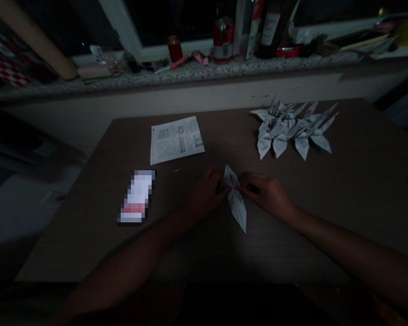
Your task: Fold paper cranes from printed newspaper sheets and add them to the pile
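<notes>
A narrow, pointed piece of folded printed paper [237, 206] is between my hands near the middle of the table, one tip toward the window and one toward me. On its left side my left hand [209, 192] pinches the paper at its middle, fingers curled. From the right, my right hand [267, 192] grips it at about the same height with thumb and fingertips. The fingertips partly cover the fold. Beyond my right hand lies a cluster of several folded paper pieces [302, 140] with spiky points, made of similar printed paper.
A flat printed sheet [177, 140] lies at the back left of the brown table [98, 181]. Nearer me on the left is a phone [137, 198] with a blurred, lit screen. A red can [223, 40] and a dark bottle [270, 29] stand on the stone windowsill [190, 74].
</notes>
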`<action>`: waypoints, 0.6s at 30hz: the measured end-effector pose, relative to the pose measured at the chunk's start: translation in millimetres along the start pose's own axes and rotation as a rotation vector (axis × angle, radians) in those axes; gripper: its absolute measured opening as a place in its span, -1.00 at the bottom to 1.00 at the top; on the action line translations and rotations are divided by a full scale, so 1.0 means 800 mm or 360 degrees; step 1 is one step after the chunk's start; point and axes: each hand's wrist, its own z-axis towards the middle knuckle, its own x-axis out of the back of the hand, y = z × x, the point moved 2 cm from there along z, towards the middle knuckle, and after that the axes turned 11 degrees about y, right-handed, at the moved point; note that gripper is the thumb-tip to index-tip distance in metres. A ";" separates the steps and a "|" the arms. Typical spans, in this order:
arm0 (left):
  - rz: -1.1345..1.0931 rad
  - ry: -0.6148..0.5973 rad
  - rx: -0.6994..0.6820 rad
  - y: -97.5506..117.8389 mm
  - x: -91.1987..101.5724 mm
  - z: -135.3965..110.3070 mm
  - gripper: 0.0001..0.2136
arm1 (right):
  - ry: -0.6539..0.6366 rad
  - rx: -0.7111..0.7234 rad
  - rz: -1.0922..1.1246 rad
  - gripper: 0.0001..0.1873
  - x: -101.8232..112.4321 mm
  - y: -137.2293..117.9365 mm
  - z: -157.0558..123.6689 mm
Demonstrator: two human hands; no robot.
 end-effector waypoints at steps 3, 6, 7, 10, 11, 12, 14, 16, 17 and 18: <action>-0.0024 -0.0015 -0.0001 -0.001 -0.001 0.000 -0.84 | 0.0070 -0.0097 -0.0035 -0.87 0.000 0.002 0.000; -0.0018 -0.0022 -0.0012 -0.001 -0.003 -0.001 -0.87 | 0.0101 0.0007 -0.0048 -0.87 -0.001 0.003 0.001; -0.0009 -0.0022 -0.0023 -0.001 -0.002 -0.001 -0.88 | 0.0096 0.0065 -0.0052 -0.90 -0.001 0.003 0.001; 0.0046 -0.0016 -0.0077 -0.003 0.002 0.001 -0.93 | 0.0059 0.0193 -0.0060 -0.90 -0.003 0.002 -0.001; 0.0075 -0.0010 -0.0092 -0.004 0.004 0.002 -0.95 | 0.0043 0.0242 -0.0081 -0.88 -0.003 0.001 -0.003; 0.0106 -0.0011 -0.0103 -0.006 0.006 0.003 -0.97 | 0.0020 0.0296 -0.0112 -0.87 -0.004 0.001 -0.004; 0.0161 -0.0022 -0.0123 -0.009 0.010 0.003 -0.95 | -0.0034 0.0411 -0.0173 -0.85 -0.006 -0.001 -0.006; 0.0190 -0.0022 -0.0140 -0.010 0.014 0.003 -0.94 | -0.0108 0.0498 -0.0192 -0.83 -0.008 -0.003 -0.008; 0.0202 -0.0019 -0.0149 -0.010 0.015 0.002 -0.90 | -0.0148 0.0521 -0.0183 -0.82 -0.008 -0.004 -0.008; 0.0215 -0.0016 -0.0155 -0.008 0.015 0.000 -0.84 | -0.0177 0.0535 -0.0170 -0.81 -0.009 -0.005 -0.008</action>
